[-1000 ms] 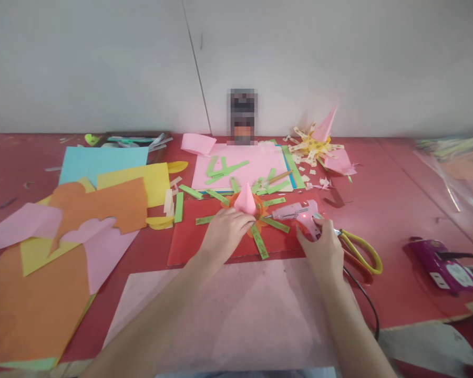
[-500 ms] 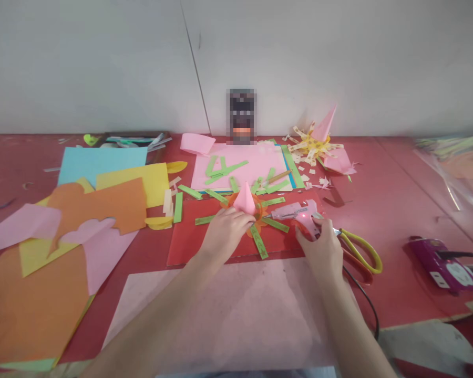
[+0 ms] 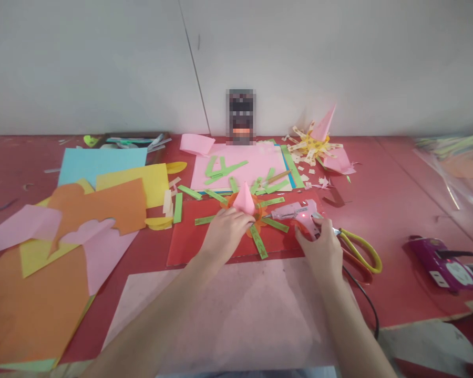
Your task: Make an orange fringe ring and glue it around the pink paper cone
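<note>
My left hand (image 3: 227,230) is closed at the near side of a paper craft, its fingers by the base of a pink paper cone (image 3: 244,198). The cone stands upright over an orange paper ring (image 3: 259,210), and patterned green paper strips (image 3: 259,242) spread outward from it. A pink hot glue gun (image 3: 295,211) with a small red light is gripped in my right hand (image 3: 322,251). Its nozzle points left at the craft, close to the ring; whether it touches cannot be told. Under both lies a red sheet (image 3: 197,244). My fingers hide part of the cone's base.
Scissors (image 3: 362,252) with yellow and orange handles lie right of my right hand. Farther right is a purple power strip (image 3: 445,265). Coloured paper sheets (image 3: 98,207) cover the left side. A finished-looking yellow-and-pink paper craft (image 3: 317,139) stands at the back beside paper scraps.
</note>
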The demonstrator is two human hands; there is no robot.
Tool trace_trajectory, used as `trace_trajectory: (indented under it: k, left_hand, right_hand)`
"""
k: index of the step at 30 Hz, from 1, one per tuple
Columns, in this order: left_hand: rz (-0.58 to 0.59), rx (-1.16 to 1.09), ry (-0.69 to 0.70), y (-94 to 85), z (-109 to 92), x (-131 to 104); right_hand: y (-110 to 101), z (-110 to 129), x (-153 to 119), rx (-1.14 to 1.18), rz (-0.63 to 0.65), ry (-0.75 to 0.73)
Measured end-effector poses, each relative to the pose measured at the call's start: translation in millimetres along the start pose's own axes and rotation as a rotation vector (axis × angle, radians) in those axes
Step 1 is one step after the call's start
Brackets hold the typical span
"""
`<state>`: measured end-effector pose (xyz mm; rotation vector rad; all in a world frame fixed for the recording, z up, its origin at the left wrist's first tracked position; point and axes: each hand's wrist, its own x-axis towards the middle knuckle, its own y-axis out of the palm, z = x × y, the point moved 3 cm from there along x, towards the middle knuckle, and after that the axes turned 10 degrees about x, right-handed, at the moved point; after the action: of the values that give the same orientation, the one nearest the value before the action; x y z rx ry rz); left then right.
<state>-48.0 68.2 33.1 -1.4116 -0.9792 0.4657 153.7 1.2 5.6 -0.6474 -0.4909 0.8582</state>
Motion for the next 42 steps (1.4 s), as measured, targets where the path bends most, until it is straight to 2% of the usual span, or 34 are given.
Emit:
trace_trajectory:
  k: [5,12,15,20,23,30,35,37,40,42]
  left_hand:
    - [-0.060,-0.002,-0.010,-7.8,1,-1]
    - [-0.443,-0.180,-0.275,-52.1,17,6]
    - [-0.422,-0.201,-0.282,-56.2,19,17]
    - [-0.357,-0.244,-0.214,-45.7,14,31]
    - [-0.352,-0.244,-0.207,-45.5,12,34]
    - [-0.319,-0.200,-0.210,-58.0,12,38]
    - [-0.260,-0.211,-0.186,-55.2,11,37]
    - [-0.298,-0.198,-0.188,-55.1,11,33]
    - [-0.444,-0.142,-0.229,-57.2,14,21]
    - [-0.494,-0.123,-0.223,-55.7,17,12]
  right_hand:
    - [0,0,0,0.004,-0.003,0.020]
    - [-2,-2,3,0.035,-0.027,0.061]
    - [-4,-3,4,0.100,-0.049,0.081]
    - [-5,-5,5,0.178,-0.076,0.107]
    - [-4,-7,6,0.230,-0.069,0.114]
    - [-4,-7,5,0.267,-0.062,0.109]
    - [-4,-8,4,0.277,-0.050,0.112]
    - [-3,-9,5,0.270,-0.048,0.122]
    - [-3,-9,5,0.246,-0.048,0.111]
    - [-3,-7,4,0.226,-0.045,0.085]
